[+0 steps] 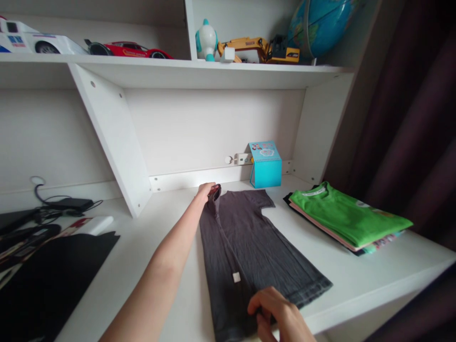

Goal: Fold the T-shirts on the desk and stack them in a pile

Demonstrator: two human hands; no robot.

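A dark grey T-shirt point(256, 237) lies spread on the white desk, its left side folded over lengthwise toward the middle. A small white label point(236, 277) shows on the folded part. At the far end, my left hand point(206, 190) is closed on the shirt's shoulder and sleeve edge, which is slightly raised. Close to me, my right hand point(280, 316) has curled fingers pinching the shirt near its bottom hem; the fingertips are partly hidden. One short sleeve point(265, 198) still lies flat on the right.
Right of the shirt is a stack of folded clothes, a green shirt point(349, 209) on top. A blue desk calendar point(267, 166) stands at the back by a socket point(244, 158). Cables and a black adapter point(71, 204) lie left. A shelf point(213, 66) with toys hangs above.
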